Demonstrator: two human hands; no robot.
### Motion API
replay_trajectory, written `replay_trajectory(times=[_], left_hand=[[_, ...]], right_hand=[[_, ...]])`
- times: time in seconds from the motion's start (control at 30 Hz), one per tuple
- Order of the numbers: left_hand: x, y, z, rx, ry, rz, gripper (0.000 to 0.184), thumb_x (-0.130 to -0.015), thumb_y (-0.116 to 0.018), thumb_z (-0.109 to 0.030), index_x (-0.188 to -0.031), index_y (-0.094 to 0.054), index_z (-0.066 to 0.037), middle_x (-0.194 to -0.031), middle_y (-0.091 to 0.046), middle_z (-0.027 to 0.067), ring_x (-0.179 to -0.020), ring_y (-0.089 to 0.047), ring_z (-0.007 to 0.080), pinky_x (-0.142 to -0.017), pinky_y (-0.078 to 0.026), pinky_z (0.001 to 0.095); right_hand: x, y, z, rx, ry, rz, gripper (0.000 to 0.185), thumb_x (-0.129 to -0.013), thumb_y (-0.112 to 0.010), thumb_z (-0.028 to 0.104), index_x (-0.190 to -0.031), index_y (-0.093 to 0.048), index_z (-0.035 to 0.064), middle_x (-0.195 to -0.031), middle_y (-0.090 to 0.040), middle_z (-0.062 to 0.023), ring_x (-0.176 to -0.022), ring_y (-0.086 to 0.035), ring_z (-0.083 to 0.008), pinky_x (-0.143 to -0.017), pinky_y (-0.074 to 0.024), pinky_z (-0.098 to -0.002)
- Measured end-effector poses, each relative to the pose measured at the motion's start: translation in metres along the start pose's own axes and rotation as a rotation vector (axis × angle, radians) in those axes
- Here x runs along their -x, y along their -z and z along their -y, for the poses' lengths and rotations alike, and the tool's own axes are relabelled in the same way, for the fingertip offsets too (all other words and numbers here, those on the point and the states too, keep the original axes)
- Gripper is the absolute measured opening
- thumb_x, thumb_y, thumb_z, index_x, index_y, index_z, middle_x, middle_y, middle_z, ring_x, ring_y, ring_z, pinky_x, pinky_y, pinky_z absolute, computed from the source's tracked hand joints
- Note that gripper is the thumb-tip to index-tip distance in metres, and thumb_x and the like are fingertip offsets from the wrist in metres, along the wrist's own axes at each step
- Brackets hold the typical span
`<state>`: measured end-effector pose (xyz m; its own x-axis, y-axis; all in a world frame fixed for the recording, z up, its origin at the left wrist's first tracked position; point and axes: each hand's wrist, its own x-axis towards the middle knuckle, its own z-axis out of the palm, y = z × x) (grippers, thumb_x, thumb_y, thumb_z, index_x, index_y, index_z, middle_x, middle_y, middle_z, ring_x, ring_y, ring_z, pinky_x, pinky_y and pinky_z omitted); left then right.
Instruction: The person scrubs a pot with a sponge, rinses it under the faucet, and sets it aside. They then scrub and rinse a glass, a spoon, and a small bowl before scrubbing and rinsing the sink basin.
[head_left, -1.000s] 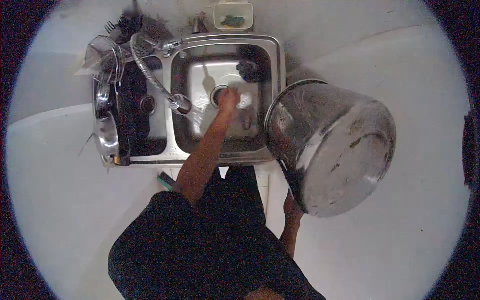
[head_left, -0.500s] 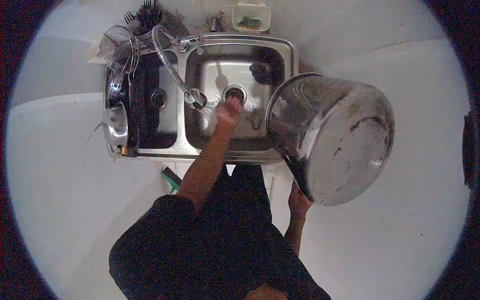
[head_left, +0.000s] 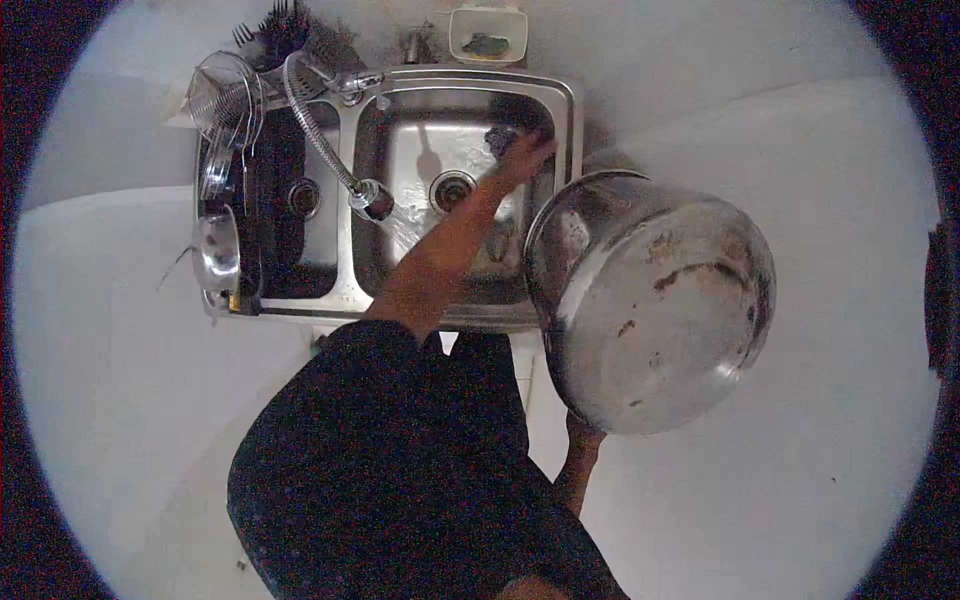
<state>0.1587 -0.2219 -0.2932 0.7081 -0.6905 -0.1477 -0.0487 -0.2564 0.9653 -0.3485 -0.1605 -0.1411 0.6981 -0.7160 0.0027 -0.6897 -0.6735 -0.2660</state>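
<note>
A large metal pot point(head_left: 660, 310) is tipped on its side at the sink's right edge, its stained base turned up towards me. My right hand point(head_left: 584, 434) grips the pot from below; its fingers are partly hidden behind it. Inside the right sink basin point(head_left: 400, 150), my left hand point(head_left: 527, 157) reaches to the far right with fingers stretched out, slightly blurred. Just beside it lies a dark scrubber point(head_left: 499, 141); I cannot tell whether they touch. Water runs from the flexible faucet's head point(head_left: 372, 200) into this basin, left of the drain point(head_left: 452, 191).
The left basin point(head_left: 318, 240) holds dark shadow. Along its outer side stand wire strainers point(head_left: 226, 100) and a metal bowl point(head_left: 218, 245). Dark forks point(head_left: 275, 25) stick up behind the faucet. A white tub point(head_left: 488, 35) with a green pad sits behind the sink.
My left hand has moved from the drain to the basin's far right, near the scrubber. The pot has turned so more of its base faces me. The view has shifted slightly.
</note>
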Motion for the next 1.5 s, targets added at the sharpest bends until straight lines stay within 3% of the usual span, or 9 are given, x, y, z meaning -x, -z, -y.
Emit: replay_trajectory(times=[0.07, 0.23, 0.37, 0.4, 0.53, 0.7, 0.83, 1.23, 1.5], left_hand=[[0.048, -0.005, 0.008, -0.093, -0.164, -0.317, 0.039, -0.091, -0.056, -0.036, -0.111, -0.062, -0.003, -0.097, -0.066, 0.0153, -0.093, -0.063, 0.0268, -0.081, -0.048, 0.0369], [0.199, 0.007, 0.114, 1.002, 0.54, -0.116, 0.026, -0.091, -0.048, -0.023, -0.087, -0.06, -0.001, -0.087, -0.064, 0.0158, -0.079, -0.062, 0.0268, -0.071, -0.053, 0.0395], [0.254, 0.051, 0.126, 0.902, 0.444, -0.3, 0.029, -0.091, -0.046, -0.029, -0.087, -0.059, -0.003, -0.087, -0.064, 0.0137, -0.075, -0.061, 0.0267, -0.071, -0.054, 0.0425], [0.262, 0.055, 0.147, 0.887, 0.443, -0.348, 0.03, -0.091, -0.046, -0.03, -0.088, -0.058, -0.004, -0.087, -0.064, 0.0131, -0.075, -0.061, 0.0267, -0.072, -0.054, 0.0432], [0.237, 0.046, 0.16, 0.852, 0.462, -0.377, 0.027, -0.09, -0.049, -0.031, -0.09, -0.058, -0.005, -0.086, -0.064, 0.0109, -0.073, -0.061, 0.0268, -0.073, -0.053, 0.0449], [0.093, 0.016, 0.048, -0.313, 0.131, -0.25, 0.044, -0.09, -0.056, -0.033, -0.116, -0.055, 0.002, -0.114, -0.059, 0.023, -0.105, -0.057, 0.0392, -0.095, -0.045, 0.0426], [0.001, 0.016, -0.055, -0.974, -0.371, -0.392, 0.079, -0.084, -0.053, -0.05, -0.127, -0.04, 0.015, -0.138, -0.031, 0.0355, -0.133, -0.024, 0.0505, -0.109, -0.023, 0.0538], [0.045, 0.018, -0.045, -0.641, -0.841, 0.104, 0.085, -0.078, -0.064, -0.034, -0.141, -0.024, 0.006, -0.141, -0.035, 0.0266, -0.129, -0.039, 0.0391, -0.107, -0.033, 0.0454], [0.198, 0.048, -0.009, -0.307, -0.251, 0.079, 0.033, -0.078, -0.066, -0.017, -0.106, -0.061, -0.001, -0.098, -0.064, 0.018, -0.087, -0.065, 0.0296, -0.08, -0.051, 0.0391]], right_hand=[[-0.016, 0.005, 0.011, 0.025, 0.0, 0.054, 0.039, -0.079, -0.07, 0.021, -0.114, -0.061, 0.0059, -0.115, -0.062, -0.0174, -0.112, -0.056, -0.0355, -0.1, -0.0393, -0.0488], [-0.056, 0.029, 0.062, -0.3, -0.16, 0.098, 0.034, -0.082, -0.065, 0.021, -0.112, -0.063, 0.0058, -0.108, -0.066, -0.0158, -0.104, -0.061, -0.0327, -0.096, -0.0423, -0.0468], [-0.071, 0.023, 0.056, 0.287, 0.2, 0.084, 0.031, -0.086, -0.062, 0.019, -0.114, -0.062, 0.0052, -0.105, -0.067, -0.0144, -0.097, -0.065, -0.0296, -0.09, -0.0459, -0.0447], [-0.068, 0.034, 0.066, 0.414, -0.093, 0.559, 0.026, -0.09, -0.06, 0.019, -0.112, -0.063, 0.0047, -0.102, -0.068, -0.0149, -0.093, -0.066, -0.0284, -0.084, -0.048, -0.0429], [-0.101, 0.058, 0.106, -0.257, -0.029, 0.096, 0.025, -0.091, -0.06, 0.023, -0.103, -0.065, 0.0009, -0.093, -0.069, -0.0169, -0.083, -0.066, -0.0287, -0.078, -0.0486, -0.0414], [-0.098, 0.049, 0.104, -0.164, -0.011, 0.027, 0.025, -0.09, -0.062, 0.02, -0.095, -0.066, -0.0042, -0.091, -0.069, -0.0169, -0.078, -0.066, -0.0269, -0.074, -0.0483, -0.0372], [-0.08, 0.049, 0.1, -0.099, -0.005, 0.023, 0.025, -0.089, -0.062, 0.019, -0.095, -0.066, -0.0049, -0.091, -0.069, -0.0167, -0.083, -0.066, -0.0283, -0.078, -0.0481, -0.038], [-0.075, 0.044, 0.099, -0.112, -0.038, 0.02, 0.021, -0.087, -0.063, 0.011, -0.102, -0.063, -0.0028, -0.086, -0.068, -0.0171, -0.077, -0.067, -0.0284, -0.072, -0.0503, -0.0362], [-0.168, 0.021, 0.147, -0.408, 0.009, -0.068, 0.028, -0.088, -0.062, 0.025, -0.103, -0.062, 0.0009, -0.078, -0.065, -0.0205, -0.071, -0.065, -0.034, -0.064, -0.0495, -0.0429]])
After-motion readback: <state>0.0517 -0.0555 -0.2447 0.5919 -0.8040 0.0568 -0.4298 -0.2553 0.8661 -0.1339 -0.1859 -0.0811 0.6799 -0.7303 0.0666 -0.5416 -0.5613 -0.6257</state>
